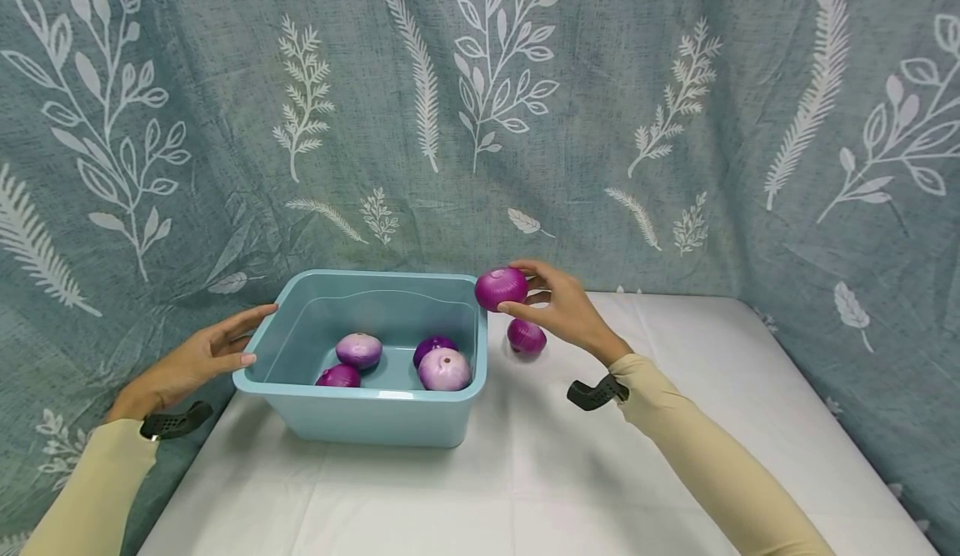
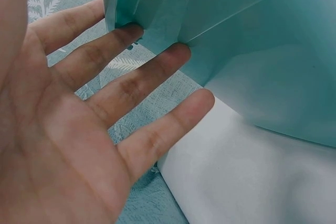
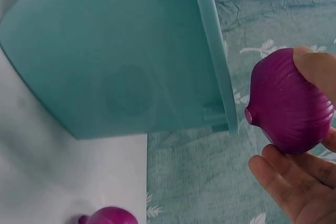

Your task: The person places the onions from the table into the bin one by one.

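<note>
My right hand (image 1: pixel 558 302) pinches a purple onion (image 1: pixel 501 289) between thumb and fingers, raised at the right rim of a light blue plastic bin (image 1: pixel 367 418). In the right wrist view the held onion (image 3: pixel 289 103) has its stubby tip toward the bin wall (image 3: pixel 105 61). My left hand (image 1: pixel 191 364) rests against the bin's left end. Its fingers are spread and fairly straight in the left wrist view, the tips at the bin's outer side (image 2: pixel 252 66). Inside the bin lie several onions, among them a pale one (image 1: pixel 444 370) and a purple one (image 1: pixel 339 376).
Another purple onion (image 1: pixel 527 337) lies on the white-covered table (image 1: pixel 600 456), just right of the bin and below my right hand. Behind the table hangs a blue-grey curtain (image 1: pixel 585 197) with white leaf prints.
</note>
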Tool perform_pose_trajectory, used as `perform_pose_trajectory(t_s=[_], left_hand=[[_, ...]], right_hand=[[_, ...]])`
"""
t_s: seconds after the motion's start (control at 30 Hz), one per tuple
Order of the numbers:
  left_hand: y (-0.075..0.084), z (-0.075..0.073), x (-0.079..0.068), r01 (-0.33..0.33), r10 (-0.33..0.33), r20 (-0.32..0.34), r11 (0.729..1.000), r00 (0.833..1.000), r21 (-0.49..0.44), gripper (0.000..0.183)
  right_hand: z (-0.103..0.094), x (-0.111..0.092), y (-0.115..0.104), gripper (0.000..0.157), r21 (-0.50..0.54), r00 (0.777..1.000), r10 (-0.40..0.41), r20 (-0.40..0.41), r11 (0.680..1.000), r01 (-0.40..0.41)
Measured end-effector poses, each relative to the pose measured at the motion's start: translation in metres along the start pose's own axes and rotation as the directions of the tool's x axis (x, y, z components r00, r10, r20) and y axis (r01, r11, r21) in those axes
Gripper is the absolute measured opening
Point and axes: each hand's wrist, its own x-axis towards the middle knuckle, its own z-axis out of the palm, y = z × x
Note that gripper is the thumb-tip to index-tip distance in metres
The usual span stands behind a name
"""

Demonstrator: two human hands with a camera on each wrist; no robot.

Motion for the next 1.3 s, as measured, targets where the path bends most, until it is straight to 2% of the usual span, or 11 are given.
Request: perform_pose_trajectory(t_s=[0.2, 0.43, 0.63, 0.77, 1.0, 1.3], left_hand=[[-0.002, -0.001, 0.000, -0.009, 0.010, 0.005, 1.000, 1.000, -0.010, 0.072], [-0.001, -0.001, 0.000, -0.018, 0.018, 0.003, 1.000, 1.000, -0.008, 0.072], [0.000, 0.000, 0.000, -0.019, 0.019, 0.006, 1.000, 1.000, -0.009, 0.072], [0.000, -0.001, -0.001, -0.021, 0.021, 0.008, 1.000, 1.000, -0.007, 0.072], [-0.001, -0.001, -0.001, -0.016, 0.016, 0.001, 1.000, 1.000, -0.001, 0.071], [-0.001, -0.002, -0.001, -0.012, 0.012, 0.009, 1.000, 1.000, -0.012, 0.072]], right_hand=[[0.008, 0.005, -0.008, 0.066, 0.016, 0.999, -0.039, 0.007, 0.999, 0.039], [0.019, 0.008, -0.015, 0.064, 0.037, 0.998, -0.041, 0.053, 0.999, 0.039], [0.026, 0.009, -0.014, 0.061, 0.070, 0.992, -0.091, 0.091, 0.994, 0.084], [0.025, 0.007, -0.010, 0.057, 0.051, 0.991, -0.092, 0.096, 0.995, 0.087], [0.015, 0.005, 0.018, 0.056, -0.050, 0.998, -0.016, 0.057, 0.999, 0.018], [0.004, -0.007, 0.080, 0.059, -0.187, 0.984, 0.169, 0.063, 0.970, -0.155]])
